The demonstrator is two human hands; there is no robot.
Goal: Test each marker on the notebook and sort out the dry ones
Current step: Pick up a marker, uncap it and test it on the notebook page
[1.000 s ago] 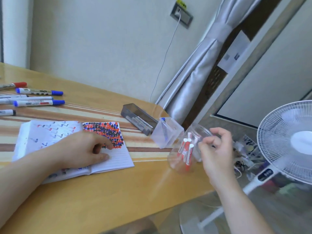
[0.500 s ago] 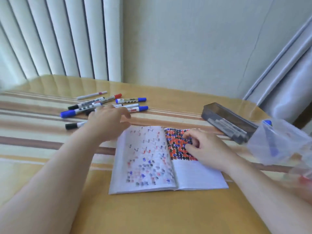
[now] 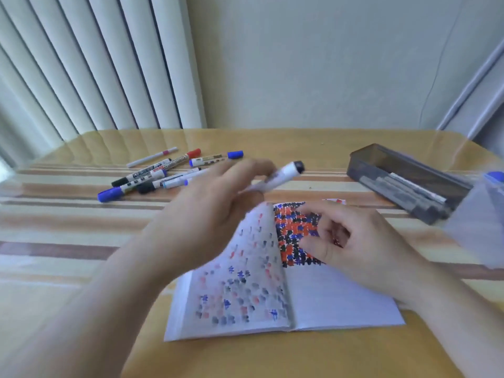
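With the left hand [image 3: 207, 214] clamped on a dark-capped marker [image 3: 281, 174] above the open notebook [image 3: 286, 282] on the counter [image 3: 245, 358], the right hand's [image 3: 362, 246] curled fingers should pin the page flat, then uncap it.

Head camera looks down, close over table [image 3: 81, 219].

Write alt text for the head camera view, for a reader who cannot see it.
A person's left hand holds a black-capped marker above an open notebook covered in red, blue and black test marks, while the right hand rests on the right page. More markers lie in a loose group on the striped table behind, and a dark plastic box sits to the right.
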